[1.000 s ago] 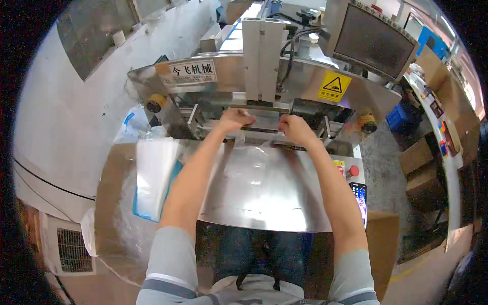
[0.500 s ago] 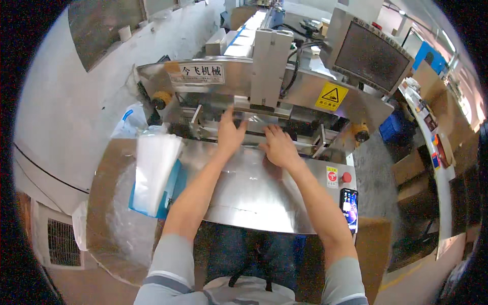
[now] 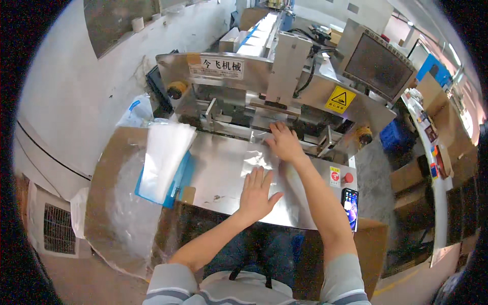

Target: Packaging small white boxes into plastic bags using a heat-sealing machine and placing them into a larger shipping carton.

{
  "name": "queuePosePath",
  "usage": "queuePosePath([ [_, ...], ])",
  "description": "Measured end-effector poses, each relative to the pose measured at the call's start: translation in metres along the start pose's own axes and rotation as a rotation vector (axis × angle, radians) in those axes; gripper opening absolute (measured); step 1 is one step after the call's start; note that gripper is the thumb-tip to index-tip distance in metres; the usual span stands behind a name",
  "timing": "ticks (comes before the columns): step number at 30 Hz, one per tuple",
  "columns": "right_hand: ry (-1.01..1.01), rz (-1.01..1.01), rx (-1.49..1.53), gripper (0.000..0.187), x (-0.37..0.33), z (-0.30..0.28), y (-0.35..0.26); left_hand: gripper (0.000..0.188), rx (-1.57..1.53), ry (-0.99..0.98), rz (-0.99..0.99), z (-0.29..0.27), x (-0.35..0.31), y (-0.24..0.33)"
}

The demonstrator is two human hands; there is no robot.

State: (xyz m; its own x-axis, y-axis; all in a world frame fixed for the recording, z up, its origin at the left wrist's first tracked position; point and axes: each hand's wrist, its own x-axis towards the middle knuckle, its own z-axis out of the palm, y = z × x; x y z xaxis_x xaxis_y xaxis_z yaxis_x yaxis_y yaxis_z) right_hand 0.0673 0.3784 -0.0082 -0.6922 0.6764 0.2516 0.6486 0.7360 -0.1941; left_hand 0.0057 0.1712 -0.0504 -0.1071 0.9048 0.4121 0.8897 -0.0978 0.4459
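A clear plastic bag or film (image 3: pixel 255 158) lies flat on the steel worktop (image 3: pixel 213 168), with its far end reaching toward the machine's pressing head (image 3: pixel 274 107). My left hand (image 3: pixel 256 197) rests open at the near end of the plastic, fingers stretched forward and thumb out to the side. Farther up, my right hand (image 3: pixel 285 144) lies along the right edge of the plastic near the machine's slot, its fingers extended. Neither hand is closed around anything. Whether the far edge of the plastic sits under the pressing head is too unclear to tell.
Left of the worktop, a stack of translucent plastic bags (image 3: pixel 165 157) leans in a blue holder (image 3: pixel 183 175) over a cardboard box (image 3: pixel 109 178). At right are a phone (image 3: pixel 350 206), a red button (image 3: pixel 347 177) and a screen (image 3: pixel 378 66). The steel machine frame (image 3: pixel 173 71) spans the back.
My left hand has drawn back from the machine's slot toward the front of the worktop. My right hand stays near the slot. The clear plastic now shows stretched out between them.
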Motion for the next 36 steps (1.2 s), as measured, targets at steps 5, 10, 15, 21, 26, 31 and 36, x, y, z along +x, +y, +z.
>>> queuePosePath([
  [5,-0.078,0.034,-0.017,0.064,0.001,-0.002,-0.005,0.071,0.088,-0.006,-0.033,-0.008,-0.020,-0.007],
  [10,-0.097,0.052,-0.031,0.065,0.001,-0.003,-0.002,0.066,0.081,0.069,0.001,-0.010,-0.020,-0.002],
  [15,-0.115,0.014,0.008,0.068,0.006,-0.006,0.002,0.065,0.104,0.057,0.002,-0.009,-0.023,-0.004],
  [21,-0.084,-0.026,0.035,0.070,0.011,0.002,0.007,0.062,0.094,0.091,0.017,-0.005,-0.027,-0.005],
  [26,-0.128,0.025,0.035,0.071,0.012,-0.002,0.006,0.062,0.119,0.098,0.034,-0.002,-0.026,-0.006],
  [31,-0.086,0.007,0.008,0.066,0.015,-0.010,-0.001,0.061,0.150,0.033,0.004,-0.005,-0.027,-0.006],
  [36,0.082,-0.070,0.019,0.058,0.022,-0.012,0.013,0.059,0.053,-0.008,-0.020,-0.004,-0.028,-0.005],
])
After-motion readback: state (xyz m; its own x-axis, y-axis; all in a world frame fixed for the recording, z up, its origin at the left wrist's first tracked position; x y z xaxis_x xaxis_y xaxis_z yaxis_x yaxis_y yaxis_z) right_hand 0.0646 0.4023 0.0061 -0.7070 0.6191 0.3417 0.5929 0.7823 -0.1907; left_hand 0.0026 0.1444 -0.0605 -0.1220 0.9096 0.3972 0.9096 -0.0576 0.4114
